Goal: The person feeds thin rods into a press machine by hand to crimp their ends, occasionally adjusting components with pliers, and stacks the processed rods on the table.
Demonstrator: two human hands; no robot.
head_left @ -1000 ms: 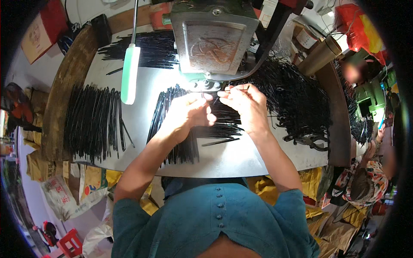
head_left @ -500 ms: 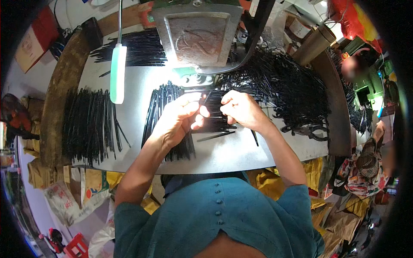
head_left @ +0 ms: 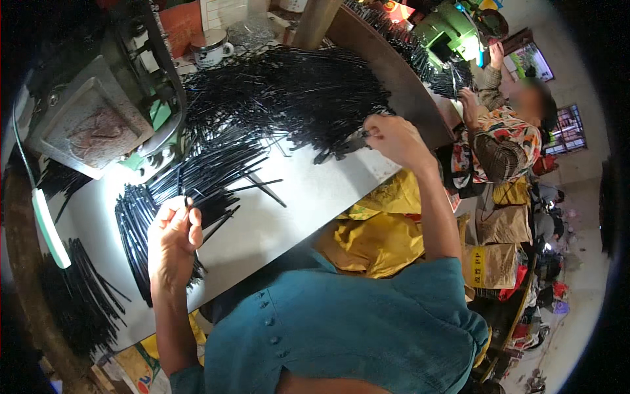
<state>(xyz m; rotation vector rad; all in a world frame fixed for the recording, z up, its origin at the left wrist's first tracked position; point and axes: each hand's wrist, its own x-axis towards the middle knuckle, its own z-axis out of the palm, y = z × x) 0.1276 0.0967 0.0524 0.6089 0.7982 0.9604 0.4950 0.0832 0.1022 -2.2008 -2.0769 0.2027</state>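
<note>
My left hand [head_left: 172, 240] is closed in a pinch on a thin black strip [head_left: 180, 178], which points up from its fingertips. Beside and below that hand lies a bundle of long black strips [head_left: 133, 246], lined up side by side. A looser heap of strips [head_left: 210, 171] fans out to the right of it. Over at the table's right edge, my right hand [head_left: 397, 141] has its fingers curled on the end of dark pliers [head_left: 341, 148]. The pliers lie against the big tangled pile of black strips [head_left: 308, 92], and their outline is hard to separate from it.
A metal machine [head_left: 98, 125] and a slim lamp [head_left: 51, 226] stand at the left. More strips [head_left: 79, 295] lie at the lower left. A lidded mug [head_left: 211, 49] is behind the pile. Yellow sacks [head_left: 377, 230] sit below the table edge. A co-worker [head_left: 505, 125] sits at the right.
The view has swung to the right. My right hand has left the place beside my left hand and reached right to the pliers. My left hand still pinches a strip.
</note>
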